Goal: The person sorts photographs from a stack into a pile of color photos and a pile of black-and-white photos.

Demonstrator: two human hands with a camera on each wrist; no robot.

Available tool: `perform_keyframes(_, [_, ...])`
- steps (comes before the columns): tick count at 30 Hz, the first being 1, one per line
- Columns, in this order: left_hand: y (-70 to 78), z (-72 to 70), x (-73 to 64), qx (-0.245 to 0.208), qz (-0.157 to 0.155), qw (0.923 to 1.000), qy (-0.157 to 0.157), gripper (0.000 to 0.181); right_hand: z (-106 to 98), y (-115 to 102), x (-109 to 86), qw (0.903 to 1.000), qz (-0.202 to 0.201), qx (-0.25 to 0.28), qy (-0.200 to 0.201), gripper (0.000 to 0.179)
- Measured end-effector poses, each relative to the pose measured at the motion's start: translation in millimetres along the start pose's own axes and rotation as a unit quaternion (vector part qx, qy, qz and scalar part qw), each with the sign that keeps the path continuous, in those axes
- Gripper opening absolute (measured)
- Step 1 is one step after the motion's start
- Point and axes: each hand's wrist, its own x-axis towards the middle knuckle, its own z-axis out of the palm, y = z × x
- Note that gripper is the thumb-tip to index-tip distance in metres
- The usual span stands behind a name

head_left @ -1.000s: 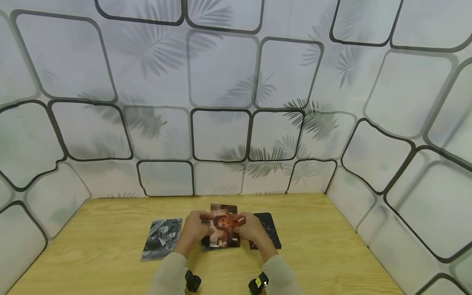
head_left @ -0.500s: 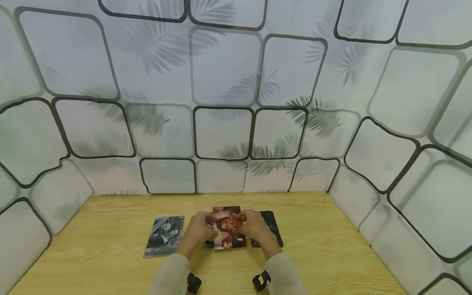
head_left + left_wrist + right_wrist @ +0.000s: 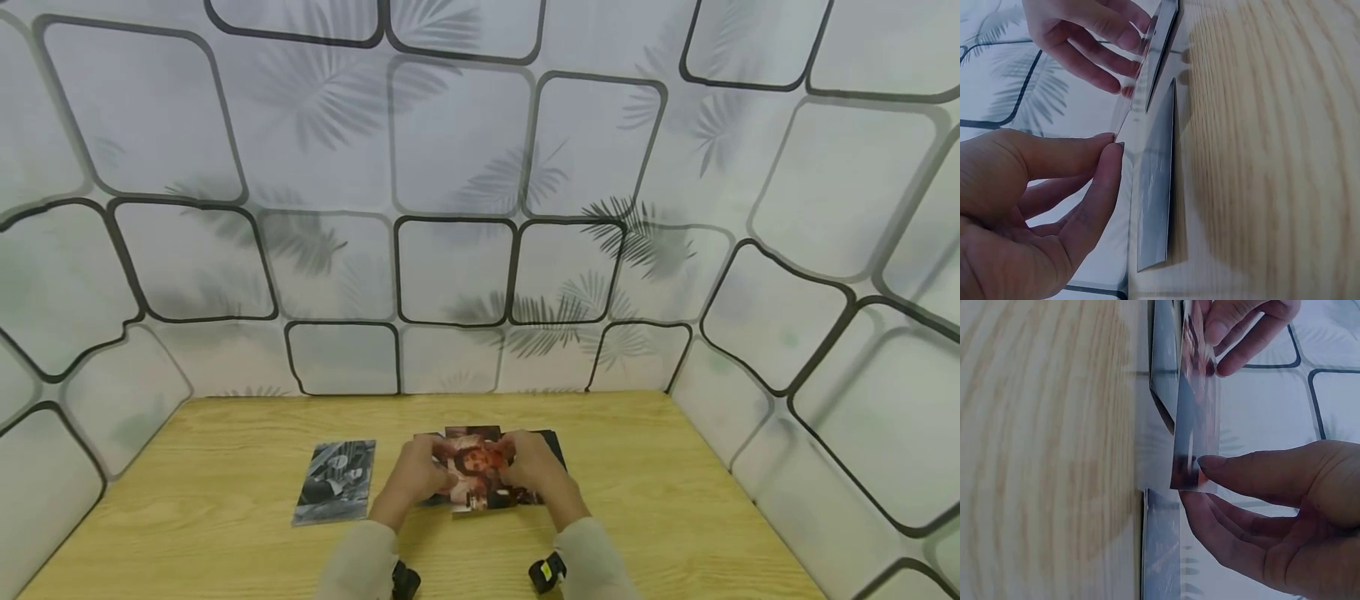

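A reddish photo print showing a person is held up between both hands, tilted and raised off the table. My left hand pinches its left edge with thumb and forefinger; the left wrist view shows this pinch at the edge. My right hand grips the opposite edge, thumb on the picture face and fingers behind, as the right wrist view shows. Beneath lies a middle stack of prints, mostly hidden from the head camera. A dark stack sits partly behind my right hand.
At the left on the wooden table lies a black-and-white photo print. A patterned wall covering with dark outlined squares and leaves encloses the table at the back and sides.
Both hands have carried the reddish print a little to the right, so it now overlaps more of the dark stack in the head view. The black-and-white print stays put.
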Motion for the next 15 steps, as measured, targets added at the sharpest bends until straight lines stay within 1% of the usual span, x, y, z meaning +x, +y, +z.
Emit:
perform_keyframes(3, [4.6,5.4,-1.5,0.008,0.006,0.9999,0.002,0.039,-5,3,-3.2,0.9999,0.004,0.011,-0.005,0.034])
perform_keyframes(8, [10.2,15.0,-2.6,0.016,0.018,0.9996,0.017,0.035,-16,9,-8.5,1.0000,0.006,0.002,-0.003,0.036])
perform_keyframes(10, [12.4,19.0,-2.5,0.012,0.018,0.9996,0.019,0.034,-20,12,-9.7,1.0000,0.007,-0.007,0.001,0.035])
perform_keyframes(15, [19.6,29.3,-1.9,0.003,0.015,0.9998,0.016,0.035,-28,21,-11.9,0.9997,0.021,-0.006,0.008,0.033])
